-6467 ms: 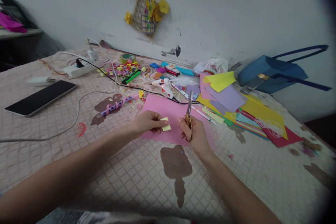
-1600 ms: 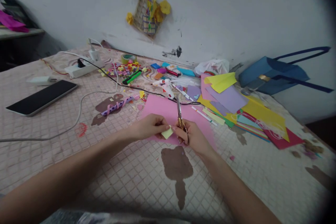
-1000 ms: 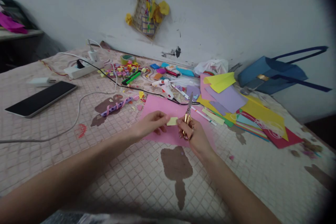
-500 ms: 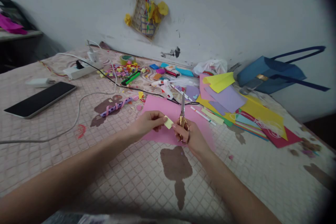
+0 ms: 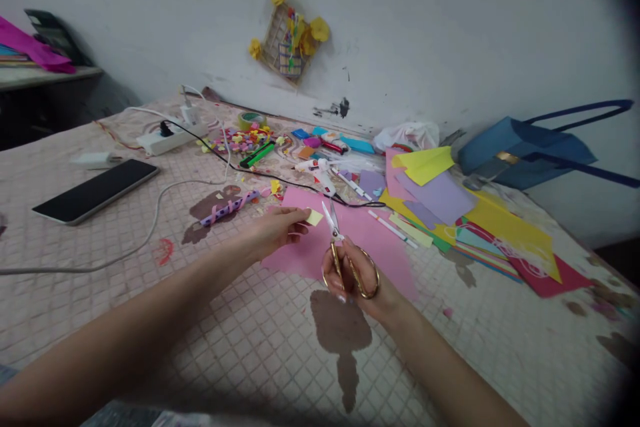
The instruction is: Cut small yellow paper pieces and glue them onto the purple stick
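Between the thumb and fingers of my left hand point(image 5: 286, 227) is a small pale yellow paper piece point(image 5: 315, 217). My right hand point(image 5: 357, 275) has its fingers in the handles of gold-handled scissors point(image 5: 335, 233), whose blades stand slightly apart and point away from me, just right of the yellow piece. Both hands are over a pink paper sheet point(image 5: 385, 253) on the table. Left of the sheet lies a purple spotted roll wound with pink ribbon point(image 5: 227, 208).
A phone point(image 5: 97, 191) and a power strip point(image 5: 167, 139) with cables lie left. Small paper cutouts point(image 5: 245, 140), a green cutter point(image 5: 257, 154) and a glue gun point(image 5: 320, 173) sit behind. Coloured papers point(image 5: 440, 193) and a blue bag point(image 5: 525, 150) are on the right.
My right hand has drawn away from the yellow paper, and the scissors have opened and tilted left. My left hand still holds the piece, slightly further left. The camera view has shifted a little.
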`<state>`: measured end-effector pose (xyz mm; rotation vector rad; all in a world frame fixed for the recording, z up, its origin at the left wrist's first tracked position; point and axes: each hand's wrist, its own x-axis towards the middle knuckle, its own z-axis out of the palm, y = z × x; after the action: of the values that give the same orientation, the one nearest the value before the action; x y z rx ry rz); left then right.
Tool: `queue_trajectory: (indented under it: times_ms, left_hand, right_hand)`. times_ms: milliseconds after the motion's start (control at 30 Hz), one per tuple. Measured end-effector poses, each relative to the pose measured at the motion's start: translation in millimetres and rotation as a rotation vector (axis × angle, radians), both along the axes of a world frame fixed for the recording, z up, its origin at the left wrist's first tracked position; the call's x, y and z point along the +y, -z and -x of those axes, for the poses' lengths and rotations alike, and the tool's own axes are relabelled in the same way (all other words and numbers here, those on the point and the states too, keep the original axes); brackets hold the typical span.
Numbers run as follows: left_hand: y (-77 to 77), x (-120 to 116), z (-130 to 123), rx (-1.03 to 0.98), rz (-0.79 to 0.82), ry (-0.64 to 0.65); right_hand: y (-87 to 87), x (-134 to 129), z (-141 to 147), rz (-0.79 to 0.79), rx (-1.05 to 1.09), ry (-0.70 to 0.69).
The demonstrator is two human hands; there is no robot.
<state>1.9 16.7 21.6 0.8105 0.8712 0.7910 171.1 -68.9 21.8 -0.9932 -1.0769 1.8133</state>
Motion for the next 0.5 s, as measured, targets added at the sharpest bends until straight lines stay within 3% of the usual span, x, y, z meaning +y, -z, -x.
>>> queue_trajectory:
  times_ms: [267,500]
  left_hand:
    - [-4.3,10.5,7.0,-0.047,0.051,-0.062]
    - [-4.3,12.6,8.1,-0.054,0.039,-0.056]
  right_hand:
    - [-0.8,-0.2,1.2,0.066,0.207,-0.128]
    - [-1.0,-0.8,0.8,0.094,0.229,-0.145]
